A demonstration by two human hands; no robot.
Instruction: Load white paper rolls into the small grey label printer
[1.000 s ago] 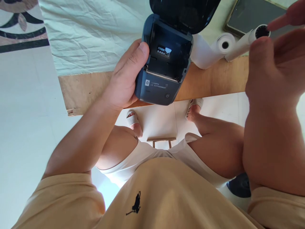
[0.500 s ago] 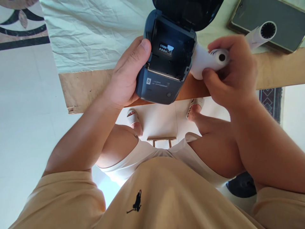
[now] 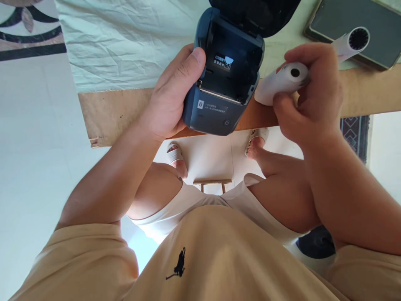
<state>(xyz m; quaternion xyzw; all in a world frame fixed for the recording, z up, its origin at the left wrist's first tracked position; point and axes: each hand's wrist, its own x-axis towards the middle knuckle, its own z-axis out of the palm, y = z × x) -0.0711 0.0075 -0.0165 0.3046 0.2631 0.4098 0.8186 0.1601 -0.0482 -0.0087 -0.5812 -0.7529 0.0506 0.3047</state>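
Note:
My left hand is closed around the left side of a dark blue label printer, its thumb on the upper rim. The printer's black lid stands raised, and its paper bay shows a small printed sticker but no roll. Just to the right, my right hand grips a white paper roll between thumb and fingers, its dark core hole facing up. The roll's near end comes close to the printer's right side; whether they touch I cannot tell. A second white roll with a black core sticks out behind my right hand.
A dark flat phone-like slab lies at the back right on the pale green cloth. The table's wooden edge runs across in front. Below are my legs, a small wooden stool and a patterned mat.
Both hands have shifted slightly right, carrying the printer and the paper roll along. A wider gap shows between the printer and my right hand. The grips are unchanged.

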